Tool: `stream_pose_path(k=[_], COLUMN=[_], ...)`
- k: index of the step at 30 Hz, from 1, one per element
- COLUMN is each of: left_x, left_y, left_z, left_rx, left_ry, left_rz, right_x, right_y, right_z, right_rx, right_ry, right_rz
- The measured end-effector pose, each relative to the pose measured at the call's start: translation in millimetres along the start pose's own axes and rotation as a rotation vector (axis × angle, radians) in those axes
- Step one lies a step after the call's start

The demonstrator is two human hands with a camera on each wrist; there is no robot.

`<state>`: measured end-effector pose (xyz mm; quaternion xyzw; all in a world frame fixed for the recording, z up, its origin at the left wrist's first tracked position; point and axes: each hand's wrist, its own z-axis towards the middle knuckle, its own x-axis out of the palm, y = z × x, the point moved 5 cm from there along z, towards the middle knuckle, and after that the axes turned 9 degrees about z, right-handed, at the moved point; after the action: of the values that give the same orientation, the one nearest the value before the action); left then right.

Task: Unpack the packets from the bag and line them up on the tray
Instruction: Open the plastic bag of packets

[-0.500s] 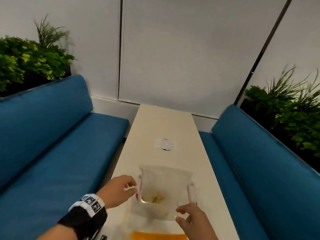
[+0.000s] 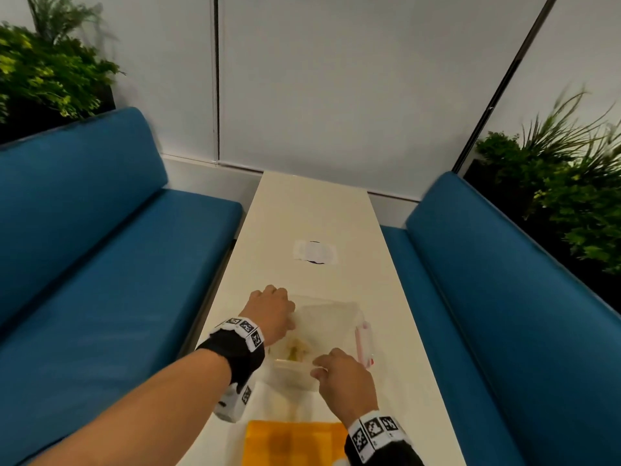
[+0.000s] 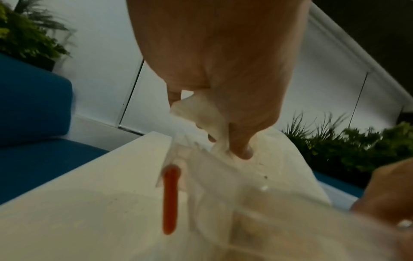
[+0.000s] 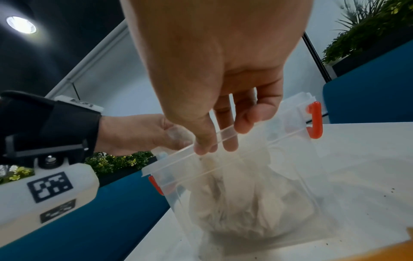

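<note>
Now the left hand [image 2: 270,314] has reached into the clear box [image 4: 257,176], pinching the bag [image 3: 201,113]; right hand [image 2: 346,378] grips its near rim, so unpacking can start.

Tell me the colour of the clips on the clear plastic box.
Red-orange clips on the clear plastic box; the right wrist view shows them best.

Left hand [image 2: 270,312] at far-left corner of the clear box [image 2: 361,341], fingers curled, pinching white bag [image 3: 201,114] material. Right hand [image 2: 346,376] on box's near rim, fingertips [image 4: 202,148] curled over the edge. Both forearms extended, marker bands on wrists.
</note>
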<state>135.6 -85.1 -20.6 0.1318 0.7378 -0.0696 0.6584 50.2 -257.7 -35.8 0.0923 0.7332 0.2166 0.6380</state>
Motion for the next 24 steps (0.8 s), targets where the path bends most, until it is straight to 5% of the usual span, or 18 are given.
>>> stream_pose_path(k=[5, 13, 24], left_x=[-55, -163, -46], left_y=[12, 62, 85], left_z=[-20, -64, -81], left_rx=[-0.023, -0.164, -0.331], left_ry=[-0.144, -0.488, -0.212], left_rz=[-0.454, -0.688, -0.595], right_x=[-11, -30, -52], right_y=[-16, -55, -77], right_z=[19, 61, 74], right_rx=[0.034, 0.103, 0.127], right_ry=[-0.014, -0.035, -0.075], right_rz=[0.015, 0.012, 0.018])
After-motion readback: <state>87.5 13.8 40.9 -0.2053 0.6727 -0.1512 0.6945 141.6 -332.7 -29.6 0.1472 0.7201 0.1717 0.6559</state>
